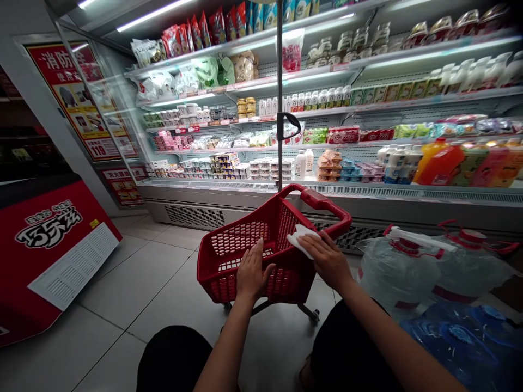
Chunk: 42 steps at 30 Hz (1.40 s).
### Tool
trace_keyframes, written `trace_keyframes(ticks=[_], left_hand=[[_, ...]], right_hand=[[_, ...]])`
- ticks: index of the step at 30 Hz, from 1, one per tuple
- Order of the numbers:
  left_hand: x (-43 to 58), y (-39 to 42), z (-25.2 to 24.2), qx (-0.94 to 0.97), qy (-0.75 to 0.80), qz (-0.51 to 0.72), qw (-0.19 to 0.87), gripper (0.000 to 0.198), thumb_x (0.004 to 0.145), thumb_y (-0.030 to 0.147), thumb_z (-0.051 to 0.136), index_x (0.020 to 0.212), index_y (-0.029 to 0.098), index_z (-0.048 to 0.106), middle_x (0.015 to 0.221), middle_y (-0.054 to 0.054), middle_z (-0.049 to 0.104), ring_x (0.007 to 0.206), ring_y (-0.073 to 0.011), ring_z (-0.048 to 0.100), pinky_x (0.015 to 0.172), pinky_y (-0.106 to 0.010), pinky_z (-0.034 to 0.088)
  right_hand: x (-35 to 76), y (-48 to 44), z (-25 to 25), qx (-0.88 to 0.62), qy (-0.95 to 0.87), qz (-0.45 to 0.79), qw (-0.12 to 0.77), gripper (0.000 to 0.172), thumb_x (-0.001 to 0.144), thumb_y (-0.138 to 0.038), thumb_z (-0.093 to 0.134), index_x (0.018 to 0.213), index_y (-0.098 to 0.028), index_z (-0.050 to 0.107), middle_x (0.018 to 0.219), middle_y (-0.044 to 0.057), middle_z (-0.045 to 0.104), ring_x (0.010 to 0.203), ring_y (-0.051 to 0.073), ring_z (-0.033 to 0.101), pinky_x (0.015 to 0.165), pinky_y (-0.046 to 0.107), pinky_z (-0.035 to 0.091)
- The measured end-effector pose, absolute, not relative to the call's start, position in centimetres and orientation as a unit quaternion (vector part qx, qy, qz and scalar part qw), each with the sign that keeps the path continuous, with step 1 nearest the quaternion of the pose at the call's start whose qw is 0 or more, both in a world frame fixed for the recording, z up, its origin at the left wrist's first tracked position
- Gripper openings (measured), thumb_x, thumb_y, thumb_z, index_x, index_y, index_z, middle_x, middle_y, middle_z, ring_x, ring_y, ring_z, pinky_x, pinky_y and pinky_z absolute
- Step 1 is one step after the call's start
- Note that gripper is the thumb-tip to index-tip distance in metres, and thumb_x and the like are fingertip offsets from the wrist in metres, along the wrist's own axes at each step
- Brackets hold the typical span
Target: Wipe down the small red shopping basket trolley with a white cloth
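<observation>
A small red plastic shopping cart (245,239) on wheels stands on the tiled floor in front of me. My left hand (251,272) rests on its near rim, fingers curled over the edge. My right hand (327,258) lies flat with its fingers pressing a white cloth (300,238) against the cart's rim near the red handle (327,204). Both forearms reach out over my dark-clothed knees.
A lit refrigerated shelf (327,109) full of dairy, drinks and packets runs across the back. A metal pole (279,92) rises behind the cart. Large water jugs (408,267) in plastic sit at right. A red freezer cabinet (49,245) stands at left.
</observation>
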State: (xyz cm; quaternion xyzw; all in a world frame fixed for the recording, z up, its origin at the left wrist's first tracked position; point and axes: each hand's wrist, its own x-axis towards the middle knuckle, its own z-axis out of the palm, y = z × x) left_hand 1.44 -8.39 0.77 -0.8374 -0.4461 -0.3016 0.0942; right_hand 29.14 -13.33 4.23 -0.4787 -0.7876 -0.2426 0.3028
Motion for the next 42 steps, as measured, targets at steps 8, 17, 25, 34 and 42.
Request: trace_keyframes(ticks=[8,17,25,34,42], left_hand=[[2.3,-8.9,0.7,-0.829,-0.455,-0.307,0.108,0.078,0.105,0.060,0.036,0.167,0.021,0.009,0.165,-0.009,0.037,0.149,-0.0264,0.042,0.125,-0.046,0.032],[2.2,-9.0,0.4,-0.840,-0.443,-0.297,0.104,0.080,0.104,0.059,0.037,0.167,0.018,0.007,0.166,-0.013,0.034,0.151,-0.0254,0.039,0.122,-0.045,0.036],[2.6,-8.8,0.7,-0.843,-0.440,-0.295,0.093,0.081,0.104,0.063,0.035,0.166,0.020,0.008,0.166,-0.013,0.035,0.151,-0.0267,0.040,0.121,-0.046,0.037],[3.3,-8.5,1.2,-0.849,-0.439,-0.283,0.080,0.083,0.103,0.061,0.040,0.167,0.021,0.004,0.168,-0.014,0.029,0.152,-0.0262,0.038,0.122,-0.048,0.034],[0.6,-8.2,1.4,-0.858,-0.435,-0.260,0.084,0.076,0.105,0.060,0.035,0.166,0.021,0.011,0.165,-0.013,0.039,0.150,-0.0247,0.041,0.121,-0.045,0.036]], right_hand=[[27.6,-13.1,3.4,-0.514,-0.747,-0.241,0.346,0.075,0.089,-0.004,0.041,0.161,-0.023,0.035,0.151,0.003,0.057,0.145,0.024,0.046,0.128,0.050,0.025],[22.6,-13.0,1.4,-0.431,-0.818,-0.226,0.307,0.073,0.090,-0.002,0.042,0.160,-0.023,0.037,0.154,0.004,0.055,0.144,0.021,0.048,0.126,0.046,0.031],[33.7,-11.9,4.3,-0.495,-0.768,-0.285,0.290,0.081,0.090,0.001,0.035,0.164,-0.028,0.025,0.159,0.002,0.048,0.148,0.020,0.043,0.128,0.049,0.023],[28.5,-10.1,2.3,-0.517,-0.748,-0.244,0.336,0.077,0.090,-0.004,0.040,0.163,-0.023,0.030,0.156,0.005,0.052,0.149,0.022,0.041,0.126,0.049,0.030],[25.4,-10.5,2.1,-0.420,-0.833,-0.218,0.286,0.075,0.089,-0.002,0.040,0.161,-0.024,0.035,0.158,0.003,0.050,0.148,0.017,0.042,0.128,0.046,0.026]])
